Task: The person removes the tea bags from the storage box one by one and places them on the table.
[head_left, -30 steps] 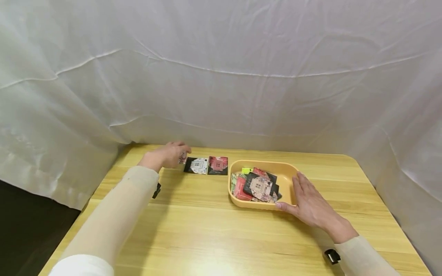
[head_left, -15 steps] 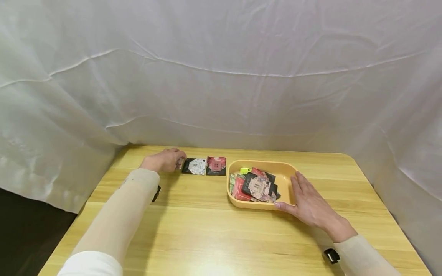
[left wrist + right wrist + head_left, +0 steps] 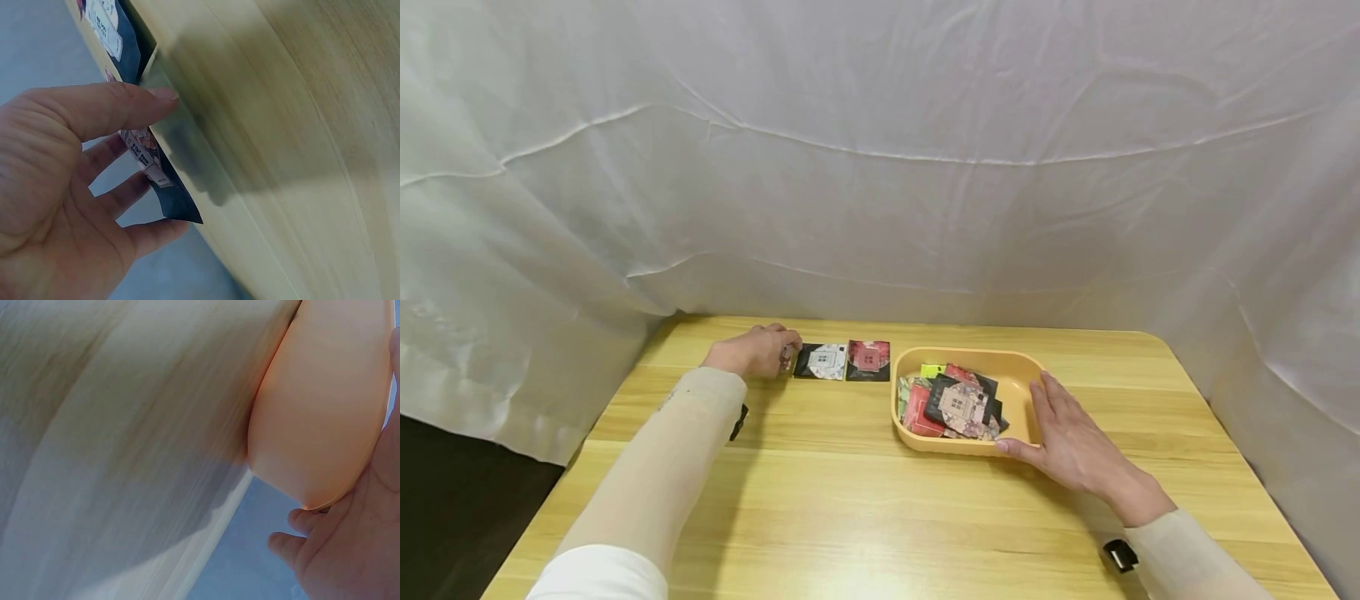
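Observation:
At the table's far left, my left hand [image 3: 754, 350] pinches a small dark sachet with a floral print [image 3: 149, 164] between thumb and fingers; in the left wrist view it stands at the table surface. Just right of it lies a black-and-white sachet [image 3: 822, 362], then a red-and-black sachet [image 3: 868, 360], in a row. A yellow-orange plastic basket [image 3: 970, 447] holds several more sachets [image 3: 958, 402], black, red, green and floral, heaped toward its left. My right hand [image 3: 1078, 446] rests against the basket's right end, fingers straight along the rim, thumb at the near corner.
The wooden table [image 3: 850, 500] runs beneath everything, its far edge close behind the sachet row. A pale cloth curtain [image 3: 880, 208] hangs behind and at both sides. A dark area [image 3: 467, 508] shows beyond the table's left edge.
My left hand has lowered slightly with its sachet and drawn beside the black-and-white one. The right hand and the basket stay the same; the head view has shifted a little.

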`<state>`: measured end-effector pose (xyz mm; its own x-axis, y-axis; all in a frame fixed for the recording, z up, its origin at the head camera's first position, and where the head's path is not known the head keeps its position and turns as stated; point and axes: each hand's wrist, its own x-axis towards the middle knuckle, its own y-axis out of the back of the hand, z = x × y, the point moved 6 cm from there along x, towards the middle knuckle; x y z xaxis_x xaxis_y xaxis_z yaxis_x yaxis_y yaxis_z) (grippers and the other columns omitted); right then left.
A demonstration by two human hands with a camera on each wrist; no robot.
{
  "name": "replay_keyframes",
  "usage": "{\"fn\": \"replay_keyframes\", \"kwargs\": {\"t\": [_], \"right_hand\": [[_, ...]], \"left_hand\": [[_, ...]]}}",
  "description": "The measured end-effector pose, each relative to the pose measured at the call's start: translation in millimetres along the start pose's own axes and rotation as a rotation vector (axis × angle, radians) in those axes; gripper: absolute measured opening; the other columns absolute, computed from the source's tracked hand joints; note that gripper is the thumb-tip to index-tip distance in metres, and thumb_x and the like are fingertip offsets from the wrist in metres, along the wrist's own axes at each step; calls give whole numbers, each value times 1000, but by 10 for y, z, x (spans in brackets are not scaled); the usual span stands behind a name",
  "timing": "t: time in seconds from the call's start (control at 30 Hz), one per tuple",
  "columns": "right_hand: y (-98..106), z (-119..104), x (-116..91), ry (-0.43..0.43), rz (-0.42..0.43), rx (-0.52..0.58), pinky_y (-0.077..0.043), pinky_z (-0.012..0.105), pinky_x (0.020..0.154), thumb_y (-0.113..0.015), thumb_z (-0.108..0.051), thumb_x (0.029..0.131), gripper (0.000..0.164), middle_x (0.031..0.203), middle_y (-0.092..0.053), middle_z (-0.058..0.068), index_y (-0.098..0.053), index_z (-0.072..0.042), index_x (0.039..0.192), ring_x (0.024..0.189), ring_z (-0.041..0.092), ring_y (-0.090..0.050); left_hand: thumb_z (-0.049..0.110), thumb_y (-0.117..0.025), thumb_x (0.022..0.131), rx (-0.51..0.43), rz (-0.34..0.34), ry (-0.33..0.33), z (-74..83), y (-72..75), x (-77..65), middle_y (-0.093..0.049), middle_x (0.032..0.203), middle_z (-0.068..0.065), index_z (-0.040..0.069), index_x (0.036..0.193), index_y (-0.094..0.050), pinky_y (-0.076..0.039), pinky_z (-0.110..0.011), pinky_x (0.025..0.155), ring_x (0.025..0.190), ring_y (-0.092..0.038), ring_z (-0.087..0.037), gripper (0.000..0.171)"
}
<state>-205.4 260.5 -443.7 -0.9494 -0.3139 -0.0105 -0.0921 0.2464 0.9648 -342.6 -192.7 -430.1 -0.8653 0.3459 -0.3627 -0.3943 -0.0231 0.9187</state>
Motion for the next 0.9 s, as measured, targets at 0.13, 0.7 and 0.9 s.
{"fn": "replay_keyframes", "kwargs": {"t": [0.13, 0.7, 0.9], "right_hand": [[1, -5, -10, 1, 7, 1, -22, 69, 126, -57, -74, 96, 117, 171, -5, 35, -16, 14, 162, 156, 56, -16], [-10, -17, -34, 2, 3, -11, -22, 68, 126, -56, -74, 97, 116, 172, -5, 34, -16, 13, 162, 157, 55, -16], [-11, -21, -35, 9, 6, -15, -23, 68, 126, -57, -73, 97, 116, 171, -7, 35, -16, 13, 162, 156, 56, -17]], "left_hand": [[1, -65, 94, 1, -6, 7, 19, -8, -2, -43, 162, -17, 25, 152, -54, -41, -71, 115, 143, -46, -46, 63], [1, -63, 96, -9, -45, 44, 10, -93, -26, -42, 161, -14, 32, 146, -55, -47, -69, 107, 141, -45, -45, 60], [-1, -61, 96, -34, -52, 46, 3, -89, -47, -35, 166, -17, 34, 143, -57, -46, -69, 107, 145, -39, -48, 58]]}}
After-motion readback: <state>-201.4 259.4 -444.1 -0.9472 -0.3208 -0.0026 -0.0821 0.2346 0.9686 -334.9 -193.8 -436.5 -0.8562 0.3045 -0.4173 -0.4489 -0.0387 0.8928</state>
